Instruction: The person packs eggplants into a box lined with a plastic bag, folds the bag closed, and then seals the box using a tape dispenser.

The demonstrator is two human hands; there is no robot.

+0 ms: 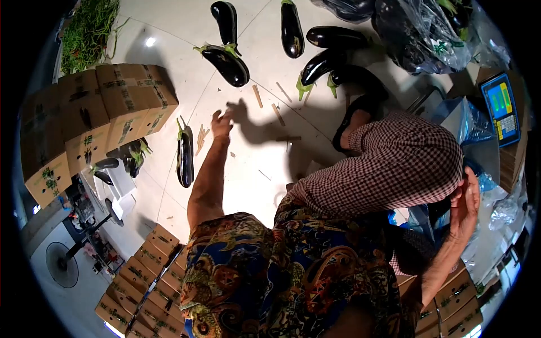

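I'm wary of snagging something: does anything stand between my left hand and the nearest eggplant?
Only a few thin tan strips lie on the floor between your left hand and the eggplant; nothing visible stands upright there.

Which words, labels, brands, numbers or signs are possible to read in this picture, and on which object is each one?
None can be read with certainty.
Green print on the stacked cardboard boxes: too blurred.
Display of the blue scale: lit green, its figures not legible.
Keys of the scale: too small.
Green marks on the clear plastic bag: not legible.
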